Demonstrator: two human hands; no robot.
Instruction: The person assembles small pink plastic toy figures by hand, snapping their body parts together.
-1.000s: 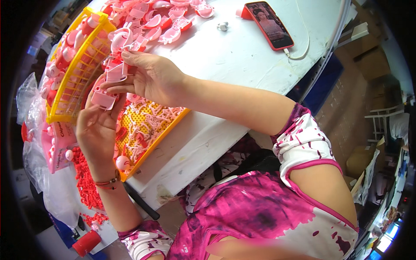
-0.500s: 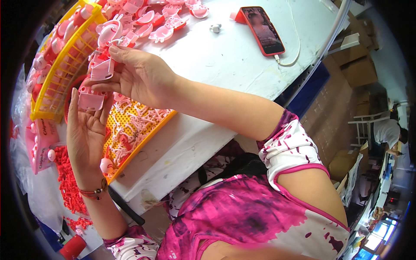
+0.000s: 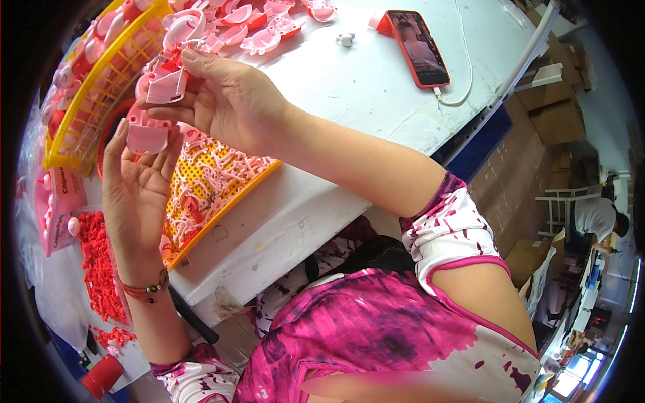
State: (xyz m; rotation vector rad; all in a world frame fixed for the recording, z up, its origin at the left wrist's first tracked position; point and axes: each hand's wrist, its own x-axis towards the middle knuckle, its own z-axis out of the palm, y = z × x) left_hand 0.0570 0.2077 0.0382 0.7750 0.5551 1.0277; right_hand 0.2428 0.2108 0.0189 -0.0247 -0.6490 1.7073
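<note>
My right hand (image 3: 232, 97) reaches in over the table and pinches a pink plastic toy part (image 3: 166, 88) with a flat, box-like end between thumb and fingers. Just below it, my left hand (image 3: 138, 198), palm turned up, cradles a second pink plastic part (image 3: 148, 138) in its fingers. The two parts are close together; whether they are joined I cannot tell. A loose pile of pink and red toy shells (image 3: 259, 37) lies right behind my hands. Beside my left hand is a yellow tray (image 3: 232, 221) of small pink pieces.
A yellow basket (image 3: 101, 87) heaped with pink parts stands at the left. Red small pieces (image 3: 101, 269) lie nearer, close to a red cup (image 3: 103, 376). A phone (image 3: 420, 50) on a white cable leans at the far right. Another person (image 3: 594, 218) is at the far right.
Both hands, with their pink parts, have shifted slightly in the picture as the view moved. Their grips look much the same.
</note>
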